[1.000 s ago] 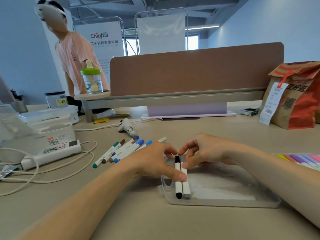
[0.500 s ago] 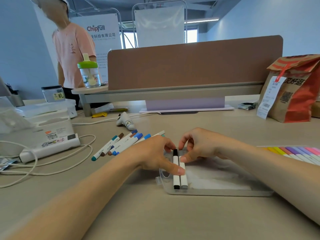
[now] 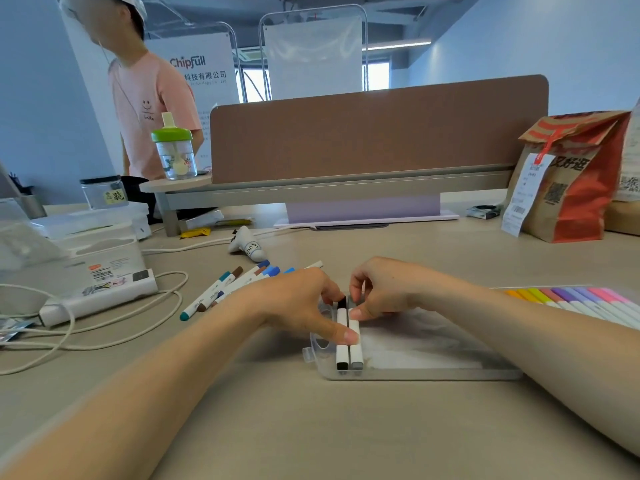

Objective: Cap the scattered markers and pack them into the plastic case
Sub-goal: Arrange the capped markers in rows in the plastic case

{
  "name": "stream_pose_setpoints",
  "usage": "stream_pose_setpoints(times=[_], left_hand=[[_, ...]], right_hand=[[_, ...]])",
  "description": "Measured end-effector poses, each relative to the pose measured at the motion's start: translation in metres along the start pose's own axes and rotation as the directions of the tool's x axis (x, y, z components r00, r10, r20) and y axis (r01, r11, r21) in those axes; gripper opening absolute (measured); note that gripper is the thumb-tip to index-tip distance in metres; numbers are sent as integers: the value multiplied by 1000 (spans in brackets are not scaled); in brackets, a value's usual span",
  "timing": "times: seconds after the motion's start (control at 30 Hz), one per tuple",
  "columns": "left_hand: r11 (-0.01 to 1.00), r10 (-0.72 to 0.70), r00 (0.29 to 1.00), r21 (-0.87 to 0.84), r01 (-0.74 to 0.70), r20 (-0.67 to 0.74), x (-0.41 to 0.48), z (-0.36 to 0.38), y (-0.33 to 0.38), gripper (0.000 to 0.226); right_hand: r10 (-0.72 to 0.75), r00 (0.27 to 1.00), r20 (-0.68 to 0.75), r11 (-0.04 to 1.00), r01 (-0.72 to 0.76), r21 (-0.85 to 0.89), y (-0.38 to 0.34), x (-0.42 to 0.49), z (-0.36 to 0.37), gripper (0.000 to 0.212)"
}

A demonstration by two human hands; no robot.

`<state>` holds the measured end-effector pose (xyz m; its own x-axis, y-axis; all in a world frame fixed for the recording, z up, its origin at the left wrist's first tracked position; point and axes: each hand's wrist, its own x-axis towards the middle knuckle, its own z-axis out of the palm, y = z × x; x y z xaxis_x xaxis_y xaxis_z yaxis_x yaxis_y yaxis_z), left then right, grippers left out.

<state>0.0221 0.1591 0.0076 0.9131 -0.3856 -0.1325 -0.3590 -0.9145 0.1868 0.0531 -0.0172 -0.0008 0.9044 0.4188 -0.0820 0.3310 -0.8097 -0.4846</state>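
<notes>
The head camera looks down at a clear flat plastic case (image 3: pixel 415 370) on the tan table (image 3: pixel 311 427). Two white markers lie side by side at its left end, one with black caps (image 3: pixel 341 351), one with grey caps (image 3: pixel 356 351). The left hand (image 3: pixel 298 303) presses its thumb on them. The right hand (image 3: pixel 381 289) seems to pinch their far ends. More loose markers with blue and brown caps (image 3: pixel 228 289) lie just left of the hands.

Beige desk (image 3: pixel 311 427) with plastic case (image 3: pixel 415 374), loose markers (image 3: pixel 221 289), paper bag (image 3: pixel 571 178).
</notes>
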Motion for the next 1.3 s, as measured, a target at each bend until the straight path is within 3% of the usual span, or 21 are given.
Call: stream_pose_setpoints(times=[0.1,0.2,0.23,0.3,0.4,0.67,0.9,1.0,1.07,1.17,1.3], left_hand=[[997,16,997,-68,-22,-77,4,-2,-16,58],[967,-97,906,-256,-13,-411,16,-6,-46,22],[959,-159,875,-283,27,-457,19,-5,-56,16],[956,-260,874,-238,173,-411,25,1,-72,10],[946,-323,897,-101,307,-300,32,6,-78,25],[928,-365,905,-10,372,-220,35,2,-63,40],[929,-335,864,23,370,-377,32,-2,-68,39],[963,-264,822,-89,254,-504,27,-6,-63,43],[975,-199,826,-193,112,-527,22,-5,-53,39],[944,-122,847,-324,-61,-517,15,-2,-32,32],[879,-61,877,-442,-179,-477,7,1,-10,31]], right_hand=[[-13,1000,4,990,13,138,7,-1,-2,28],[-14,999,-38,972,23,234,13,-2,-4,25],[-5,998,-56,971,18,240,13,-1,-4,22],[-5,997,-76,975,22,221,14,0,-2,16],[-7,997,-73,981,21,193,13,0,1,14],[-7,995,-102,985,24,171,13,0,2,13],[14,988,-151,984,14,180,14,1,3,14],[29,956,-292,984,25,178,14,3,0,15],[67,924,-376,955,51,294,12,4,-4,13],[144,931,-336,811,84,579,9,3,-8,26],[85,943,-323,642,196,741,6,-1,-9,34]])
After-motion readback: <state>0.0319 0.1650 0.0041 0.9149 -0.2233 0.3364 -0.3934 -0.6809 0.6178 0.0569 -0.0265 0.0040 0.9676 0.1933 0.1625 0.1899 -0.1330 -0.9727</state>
